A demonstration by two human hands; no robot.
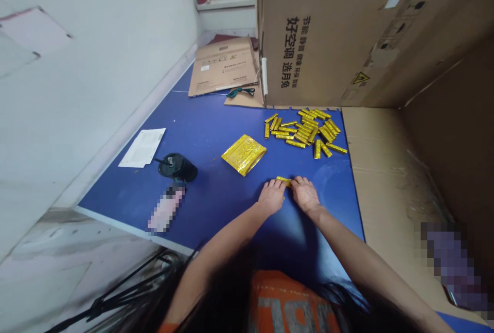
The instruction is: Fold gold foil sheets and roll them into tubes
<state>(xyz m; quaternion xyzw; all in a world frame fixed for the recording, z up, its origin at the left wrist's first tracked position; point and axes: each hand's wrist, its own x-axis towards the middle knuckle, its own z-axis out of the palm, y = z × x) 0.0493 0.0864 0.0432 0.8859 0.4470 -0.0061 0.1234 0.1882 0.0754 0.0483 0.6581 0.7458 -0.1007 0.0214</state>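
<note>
Both hands meet at a small shiny gold foil strip [283, 179] low over the blue tabletop. My left hand [271, 196] has its fingers bent onto the strip's near left side. At its right end, the fingers of my right hand [305, 195] are closed against it, and they partly cover it. Beyond the hands, to the left, lies a flat stack of gold foil pieces [244, 154]. Farther right is a loose pile of narrow gold foil strips [306, 128], several of them lying crosswise over others.
A black lidded cup with a straw [177, 167] stands at left, beside a blurred pink object [166, 210] and white paper [142, 147]. Flattened cardboard [222, 68] and a dark cord [240, 92] lie at the back. A large carton [328, 39] walls the far right side.
</note>
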